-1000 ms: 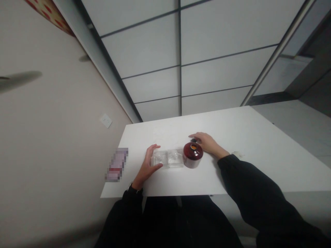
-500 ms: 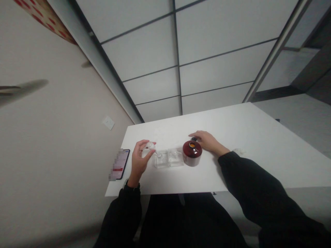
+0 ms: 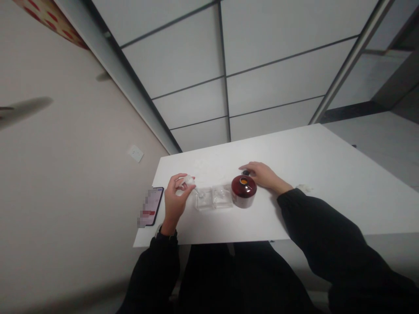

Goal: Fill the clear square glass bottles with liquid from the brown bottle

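While left hand [image 3: 174, 201] pinches a stopper [image 3: 187, 179], phone [image 3: 151, 205] lies beside.

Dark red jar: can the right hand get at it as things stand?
Probably yes. The right hand rests on the table just behind the dark red jar, nothing between them; the left hand holds a small clear lid off to the side.

Small clear glass stopper [image 3: 187, 179], round, held up off bench in left hand [image 3: 174, 201] fingertips. Clear square glass bottle [image 3: 204, 199] upright just right of it, twin bottle [image 3: 222, 196] touching. Dark red round jar [image 3: 243, 192], gold-topped, upright beside those.
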